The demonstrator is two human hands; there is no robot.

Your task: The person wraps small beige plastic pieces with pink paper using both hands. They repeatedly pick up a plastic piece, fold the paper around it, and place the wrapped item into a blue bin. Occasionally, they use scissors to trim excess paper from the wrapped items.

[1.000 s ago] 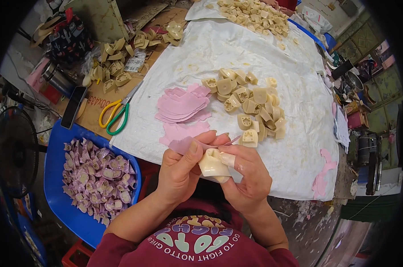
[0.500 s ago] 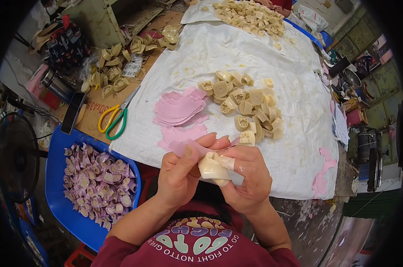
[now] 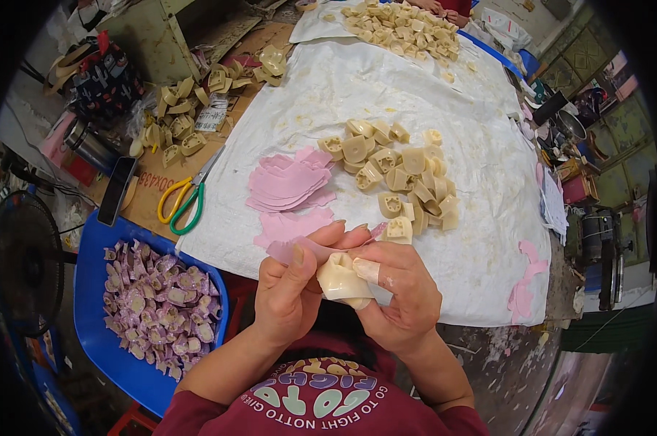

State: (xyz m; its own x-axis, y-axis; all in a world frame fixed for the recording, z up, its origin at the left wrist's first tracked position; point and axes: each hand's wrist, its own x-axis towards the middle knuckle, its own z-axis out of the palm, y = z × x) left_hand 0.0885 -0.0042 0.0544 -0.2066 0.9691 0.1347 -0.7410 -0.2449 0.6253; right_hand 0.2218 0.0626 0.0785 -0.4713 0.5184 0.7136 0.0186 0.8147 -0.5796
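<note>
Since the earlier frame the hands have shifted a little: the left thumb has slid along the pink strip, and the cream piece has turned slightly between the palms.

Left hand: thumb and forefinger pressed together, pinching a pink strip flat over the top of the cream piece. Likely held taut so it lies smooth against the form.

Right hand: fingers curled around the cream piece from the far side, thumb pressed on its face, seemingly steadying it while the strip goes on. Piece sits between both hands, just above the person's chest and at the near edge of the white sheet.

Left of the hands, off the sheet: a blue tray filled with purple-and-cream pieces, all alike.

On the sheet, just beyond the hands: loose pink strips, then a fanned stack of pink cut-outs, close enough to reach without leaning. Right of the stack: a pile of bare cream pieces. One pink scrap hangs at the sheet's right edge.

Left of the sheet: scissors with yellow and green handles on cardboard, a dark phone beside them, more cream pieces beyond.

Far end of the sheet: another heap of cream pieces, with another person's hand just visible behind it.
</note>
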